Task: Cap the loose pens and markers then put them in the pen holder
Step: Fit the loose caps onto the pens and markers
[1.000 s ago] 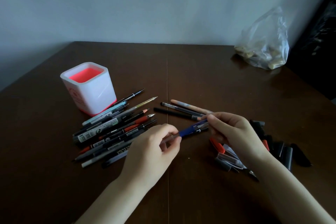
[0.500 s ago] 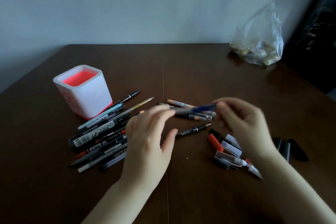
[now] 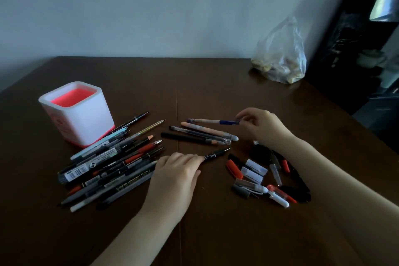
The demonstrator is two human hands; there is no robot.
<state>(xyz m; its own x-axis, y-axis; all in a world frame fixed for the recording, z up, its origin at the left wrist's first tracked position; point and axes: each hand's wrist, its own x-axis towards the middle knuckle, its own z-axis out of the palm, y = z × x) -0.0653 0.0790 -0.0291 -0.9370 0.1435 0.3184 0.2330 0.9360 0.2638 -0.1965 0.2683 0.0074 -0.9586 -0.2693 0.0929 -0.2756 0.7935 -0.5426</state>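
1. White pen holder with a red inside stands on the counter; loose pens lie heaped just right of it.
2. Right hand fingers pinch a blue pen by one end, well right of the pen holder.
3. Left hand lies over one end of a black pen; I cannot tell whether its fingers grip.
4. Caps lie farther right.

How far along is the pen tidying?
Early. A few pens mid-table look capped; the white, red-lined square pen holder looks empty. The right hand pinches a clear blue-capped pen; the left hand rests on a thin black pen. The pile of uncapped pens and scattered loose caps remain.
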